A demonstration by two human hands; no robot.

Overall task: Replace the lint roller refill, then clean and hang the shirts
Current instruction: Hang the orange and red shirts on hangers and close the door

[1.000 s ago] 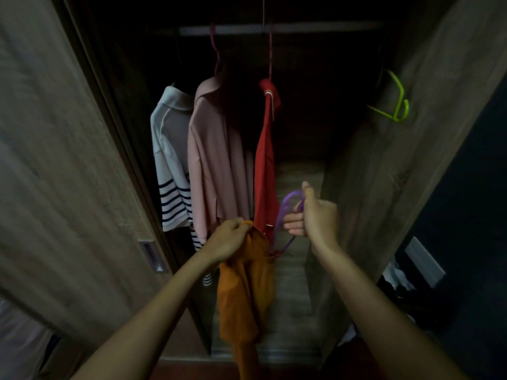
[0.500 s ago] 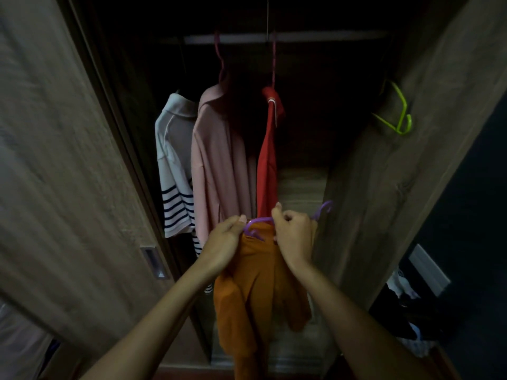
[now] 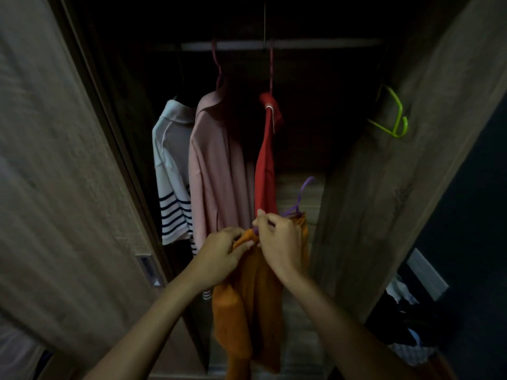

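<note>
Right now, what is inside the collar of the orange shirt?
A purple hanger goes into the orange shirt; its hook sticks up at the right. The left hand and right hand grip the collar, covering the hanger's shoulders.

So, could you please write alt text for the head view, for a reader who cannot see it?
In front of an open wardrobe, the left hand and right hand work an orange shirt onto a purple hanger. Behind, a striped shirt, a pink shirt and a red shirt hang from the rail.
</note>
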